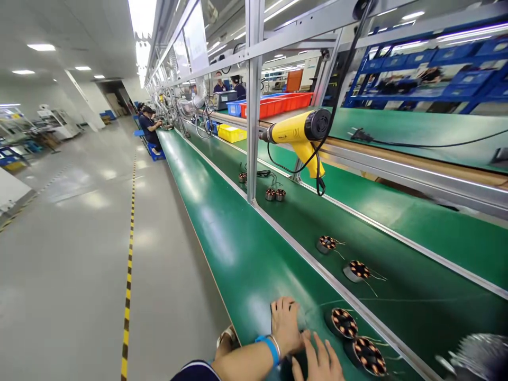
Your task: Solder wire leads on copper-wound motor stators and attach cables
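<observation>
My left hand (284, 324), with a blue band and a bracelet at its wrist, lies on the green worktop (222, 254) with nothing visible in its fingers. Just beside it, my right hand (320, 362) has its fingers spread at the bottom edge of the view. Something dark lies between and below the hands, too covered to make out. To the right of my hands are two motor stators with copper windings, a nearer stator (369, 355) and a farther stator (343, 323). Thin wire leads stick out from them.
On the conveyor belt beyond the metal rail are a stator (357, 271), another stator (326, 244) and several more farther off. A yellow heat gun (297, 129) hangs by the upright post (253, 106). Red bins (278, 106) stand behind. A seated person (148, 127) works down the line.
</observation>
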`<state>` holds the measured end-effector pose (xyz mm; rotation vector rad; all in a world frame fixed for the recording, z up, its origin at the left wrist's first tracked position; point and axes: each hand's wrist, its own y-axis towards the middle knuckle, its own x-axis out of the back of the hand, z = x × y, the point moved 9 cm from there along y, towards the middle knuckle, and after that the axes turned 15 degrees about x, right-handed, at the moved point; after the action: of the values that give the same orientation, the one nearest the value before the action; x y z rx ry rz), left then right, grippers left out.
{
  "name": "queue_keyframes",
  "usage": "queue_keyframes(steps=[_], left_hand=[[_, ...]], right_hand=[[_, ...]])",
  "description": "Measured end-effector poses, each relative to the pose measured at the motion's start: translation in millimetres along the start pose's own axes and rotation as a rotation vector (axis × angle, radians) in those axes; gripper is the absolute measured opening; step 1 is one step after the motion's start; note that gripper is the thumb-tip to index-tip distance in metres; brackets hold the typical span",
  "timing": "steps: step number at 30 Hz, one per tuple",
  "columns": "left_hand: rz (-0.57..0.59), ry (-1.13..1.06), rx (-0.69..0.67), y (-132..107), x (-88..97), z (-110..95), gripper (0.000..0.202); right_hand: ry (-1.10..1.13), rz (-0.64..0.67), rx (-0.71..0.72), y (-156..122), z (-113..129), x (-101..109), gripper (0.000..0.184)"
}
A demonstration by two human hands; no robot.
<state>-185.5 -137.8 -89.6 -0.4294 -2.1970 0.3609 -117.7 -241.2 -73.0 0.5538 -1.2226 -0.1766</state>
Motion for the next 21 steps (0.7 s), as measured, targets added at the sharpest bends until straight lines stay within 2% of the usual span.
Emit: queue_keyframes(steps=[2, 4, 5, 7, 8, 9, 12, 14, 16, 19, 21], left_hand=[[0.026, -0.024, -0.027, 7, -3.8, -10, 0.073], [0.073, -0.043, -0.07, 15, -10.0, -23, 0.077], [0.103, -0.05, -0.09, 18, -13.8, -30, 0.074], [0.164, -0.062, -0.117, 19, -21.5, -40, 0.054], [0.196, -0.069, -0.127, 17, -25.3, -43, 0.044], [0.229, -0.078, -0.139, 12, -28.9, -45, 0.039], [0.36, -0.106, -0.196, -18, -38.3, -43, 0.037], [0.489, -0.117, -0.242, -43, -43.5, -35, 0.028], [0.632, -0.137, -0.264, -64, -45.6, -28, 0.018], [0.746, -0.236, -0.24, -74, -36.3, -28, 0.029], [0.785, -0.321, -0.233, -74, -26.5, -40, 0.042]], right_hand=[[0.058, -0.019, -0.024, -4, -3, 3, 0.047], [0.164, -0.058, -0.105, 0, -19, 14, 0.05], [0.248, -0.08, -0.199, 3, -34, 20, 0.055], [0.449, -0.108, -0.483, 7, -71, 29, 0.07], [0.543, -0.123, -0.644, 6, -89, 32, 0.08], [0.578, -0.138, -0.732, 9, -101, 38, 0.09], [0.607, -0.196, -0.835, 20, -117, 55, 0.103], [0.679, -0.197, -0.828, 24, -106, 56, 0.093], [0.792, -0.171, -0.802, 24, -80, 51, 0.075], [0.942, -0.161, -0.82, 11, -35, 43, 0.06], [1.02, -0.173, -0.861, -1, -15, 41, 0.059]])
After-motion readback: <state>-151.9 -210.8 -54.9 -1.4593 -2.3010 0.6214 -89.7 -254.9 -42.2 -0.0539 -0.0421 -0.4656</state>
